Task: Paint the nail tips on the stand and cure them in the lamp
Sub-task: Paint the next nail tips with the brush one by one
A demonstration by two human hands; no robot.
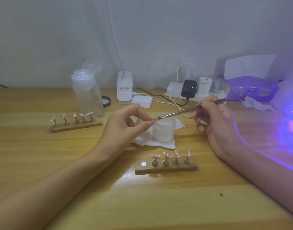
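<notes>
Nail tip (156,117) sits pinched in our left hand (125,123), above jar (164,128). Right hand (212,120) grips brush (184,112), bristles touching tip. We judge tip light, slippery, wet; hold by holder stem. Near stand (166,168) shows one empty spot.

A clear pump bottle (87,95) stands at ten o'clock, a white desk-lamp base (124,87) at twelve, a power strip (174,93) at one, a purple tissue pack (252,88) at two.
</notes>
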